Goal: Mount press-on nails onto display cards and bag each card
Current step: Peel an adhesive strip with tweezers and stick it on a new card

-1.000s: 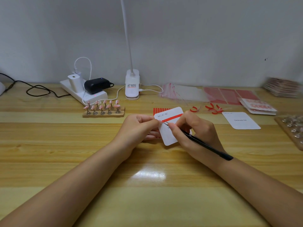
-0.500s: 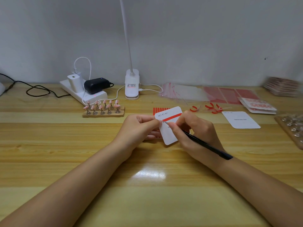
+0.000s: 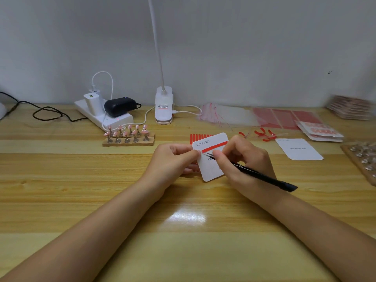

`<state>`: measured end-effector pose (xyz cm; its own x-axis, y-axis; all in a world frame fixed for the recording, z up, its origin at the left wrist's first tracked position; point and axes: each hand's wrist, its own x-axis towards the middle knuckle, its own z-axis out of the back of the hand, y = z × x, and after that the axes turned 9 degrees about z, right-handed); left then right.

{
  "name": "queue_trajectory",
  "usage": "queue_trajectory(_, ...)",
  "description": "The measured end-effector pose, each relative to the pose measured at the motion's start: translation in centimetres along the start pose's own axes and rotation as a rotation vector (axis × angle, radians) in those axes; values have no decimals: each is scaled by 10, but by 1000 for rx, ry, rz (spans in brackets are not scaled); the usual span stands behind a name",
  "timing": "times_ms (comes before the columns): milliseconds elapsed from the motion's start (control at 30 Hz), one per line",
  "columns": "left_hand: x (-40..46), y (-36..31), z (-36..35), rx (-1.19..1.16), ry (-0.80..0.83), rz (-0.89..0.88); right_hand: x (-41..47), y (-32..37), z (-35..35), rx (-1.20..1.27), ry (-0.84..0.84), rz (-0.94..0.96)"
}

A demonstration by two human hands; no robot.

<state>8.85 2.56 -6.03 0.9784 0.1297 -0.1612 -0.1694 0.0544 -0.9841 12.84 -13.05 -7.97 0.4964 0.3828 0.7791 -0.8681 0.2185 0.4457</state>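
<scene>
My left hand [image 3: 173,159] pinches the left edge of a white display card [image 3: 210,170] that carries a red tape strip [image 3: 215,147] across its upper part. My right hand [image 3: 242,159] grips black tweezers [image 3: 262,177] like a pen, and their tip touches the left end of the red strip. Pink press-on nails [image 3: 128,132] stand on small stems in a wooden holder [image 3: 128,142] to the left. A sheet of red tape strips [image 3: 196,137] lies behind the card, partly hidden by it.
A second white card [image 3: 299,149] lies to the right, with peeled red tape liners [image 3: 262,134] near it. Clear bags [image 3: 227,115], bagged cards [image 3: 321,132] and another holder [image 3: 364,159] sit at the right. A power strip [image 3: 103,117] and lamp base [image 3: 163,107] stand at the back.
Both hands and the card stay almost in place; the tweezer tip keeps working at the left end of the red strip.
</scene>
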Motion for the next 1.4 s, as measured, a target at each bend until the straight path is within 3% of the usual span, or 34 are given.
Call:
queue_trajectory(167, 0, 1, -1, -9, -8, -12, 3, 6, 3, 123, -126, -126)
queue_trajectory(267, -1, 2, -1, -4, 2, -33, 6, 9, 3, 129, -97, -179)
queue_trajectory(433, -1, 5, -3, -3, 24, -100, 8, 4, -5, 26, -52, -130)
queue_trajectory(833, -3, 8, -6, -2, 37, -279, 13, 6, -15, 133, -112, -272)
queue_trajectory(1400, -4, 10, -5, -2, 6, -354, 14, 5, -18, 228, -174, -302)
